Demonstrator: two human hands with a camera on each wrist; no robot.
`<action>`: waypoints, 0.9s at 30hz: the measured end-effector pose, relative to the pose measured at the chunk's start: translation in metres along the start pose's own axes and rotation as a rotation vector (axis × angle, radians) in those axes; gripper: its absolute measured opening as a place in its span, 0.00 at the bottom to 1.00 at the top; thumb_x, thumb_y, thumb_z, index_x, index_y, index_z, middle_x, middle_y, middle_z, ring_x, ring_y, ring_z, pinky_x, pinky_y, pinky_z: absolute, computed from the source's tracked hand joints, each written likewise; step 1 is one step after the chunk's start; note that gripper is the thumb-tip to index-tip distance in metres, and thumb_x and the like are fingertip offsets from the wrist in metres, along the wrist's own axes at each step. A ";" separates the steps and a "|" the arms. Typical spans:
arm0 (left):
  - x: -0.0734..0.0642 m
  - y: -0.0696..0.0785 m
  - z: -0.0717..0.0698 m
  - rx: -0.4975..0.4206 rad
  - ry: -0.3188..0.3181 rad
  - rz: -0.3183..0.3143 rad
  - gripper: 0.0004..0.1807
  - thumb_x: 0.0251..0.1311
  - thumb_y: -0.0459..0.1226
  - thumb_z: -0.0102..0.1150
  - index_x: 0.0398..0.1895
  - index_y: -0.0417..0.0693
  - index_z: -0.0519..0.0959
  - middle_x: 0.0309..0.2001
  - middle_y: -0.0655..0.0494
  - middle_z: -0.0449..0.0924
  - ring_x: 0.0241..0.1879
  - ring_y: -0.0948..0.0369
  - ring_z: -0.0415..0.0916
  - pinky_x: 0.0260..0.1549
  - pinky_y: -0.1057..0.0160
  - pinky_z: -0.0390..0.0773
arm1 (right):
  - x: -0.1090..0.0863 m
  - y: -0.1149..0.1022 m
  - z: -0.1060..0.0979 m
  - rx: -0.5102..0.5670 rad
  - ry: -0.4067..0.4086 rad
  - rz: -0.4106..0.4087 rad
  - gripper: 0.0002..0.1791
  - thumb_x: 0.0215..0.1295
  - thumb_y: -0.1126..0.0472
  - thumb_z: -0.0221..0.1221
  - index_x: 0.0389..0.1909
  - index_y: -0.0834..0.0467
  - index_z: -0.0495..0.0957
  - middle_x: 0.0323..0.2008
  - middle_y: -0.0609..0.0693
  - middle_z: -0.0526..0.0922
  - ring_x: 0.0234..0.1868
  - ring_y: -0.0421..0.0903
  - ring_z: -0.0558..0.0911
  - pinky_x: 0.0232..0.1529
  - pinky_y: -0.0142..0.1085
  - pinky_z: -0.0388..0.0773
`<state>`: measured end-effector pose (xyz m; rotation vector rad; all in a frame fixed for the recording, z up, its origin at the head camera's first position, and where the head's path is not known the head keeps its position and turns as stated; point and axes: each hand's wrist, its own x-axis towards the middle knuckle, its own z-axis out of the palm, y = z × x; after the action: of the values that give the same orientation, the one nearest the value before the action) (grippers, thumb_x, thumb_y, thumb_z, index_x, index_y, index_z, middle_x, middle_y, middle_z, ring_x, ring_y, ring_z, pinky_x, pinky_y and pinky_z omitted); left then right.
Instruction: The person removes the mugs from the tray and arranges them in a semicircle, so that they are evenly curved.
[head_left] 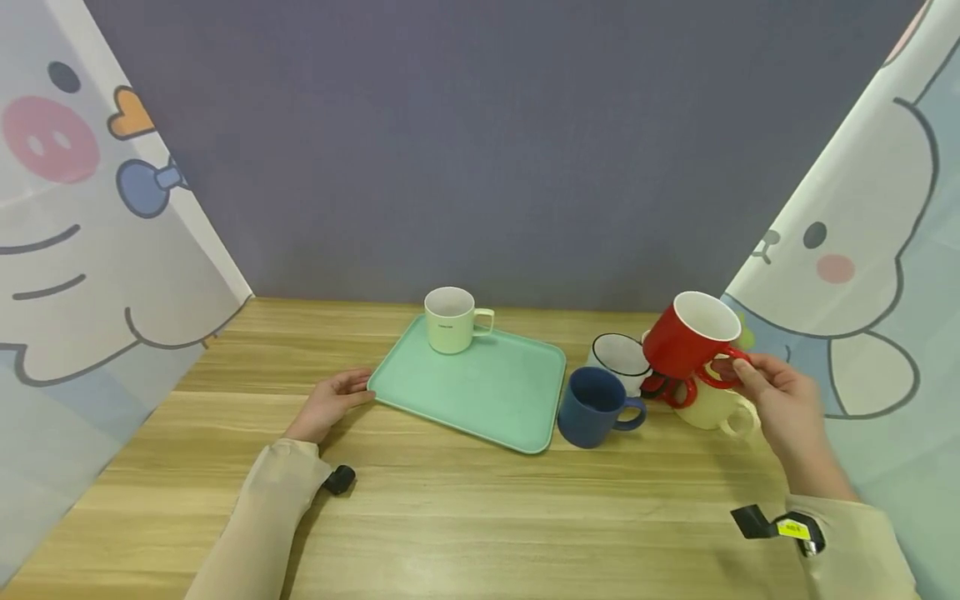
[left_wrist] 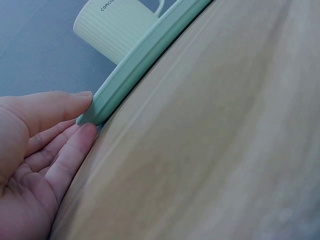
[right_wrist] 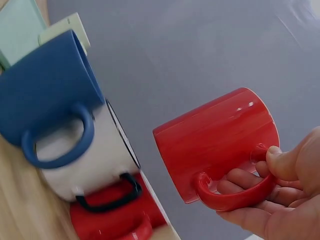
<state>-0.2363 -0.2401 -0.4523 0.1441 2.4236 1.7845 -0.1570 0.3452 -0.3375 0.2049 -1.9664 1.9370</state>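
The left forearm reaches forward, its hand [head_left: 330, 404] pinching the near-left corner of the green tray [head_left: 472, 392], thumb on the rim, fingertips lower at the edge. The right forearm extends forward too; its hand [head_left: 783, 400] grasps the red mug [head_left: 678, 343] by the handle, holding it raised near the blue mug [head_left: 588, 412] and white mug [right_wrist: 90, 162]. A pale green mug [head_left: 450, 332] stands on the tray.

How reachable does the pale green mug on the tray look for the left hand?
Probably yes: no other mug stands between the left hand and the pale green mug, though the hand would likely have to let go of the mint-green tray first.
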 end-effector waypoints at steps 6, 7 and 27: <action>-0.001 -0.001 -0.003 0.004 0.003 -0.004 0.33 0.69 0.37 0.61 0.71 0.32 0.63 0.67 0.34 0.67 0.65 0.43 0.65 0.58 0.62 0.73 | -0.012 -0.004 -0.024 -0.084 0.086 0.043 0.14 0.73 0.69 0.54 0.36 0.50 0.84 0.31 0.37 0.88 0.34 0.30 0.85 0.37 0.18 0.77; -0.001 0.000 -0.003 0.004 0.000 -0.002 0.33 0.69 0.37 0.61 0.71 0.32 0.63 0.67 0.34 0.67 0.66 0.43 0.65 0.58 0.62 0.73 | -0.014 -0.004 -0.028 -0.094 0.100 0.050 0.14 0.73 0.69 0.54 0.36 0.49 0.84 0.31 0.37 0.88 0.33 0.30 0.85 0.37 0.18 0.77; 0.002 -0.001 0.002 -0.014 -0.006 -0.003 0.33 0.69 0.36 0.61 0.71 0.31 0.63 0.66 0.35 0.68 0.65 0.44 0.66 0.58 0.63 0.73 | -0.048 0.003 -0.092 -0.053 0.320 0.113 0.14 0.75 0.66 0.50 0.34 0.48 0.80 0.29 0.33 0.85 0.30 0.26 0.83 0.29 0.16 0.75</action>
<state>-0.2379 -0.2380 -0.4537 0.1447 2.4055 1.7971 -0.0991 0.4291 -0.3593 -0.2228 -1.8452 1.8477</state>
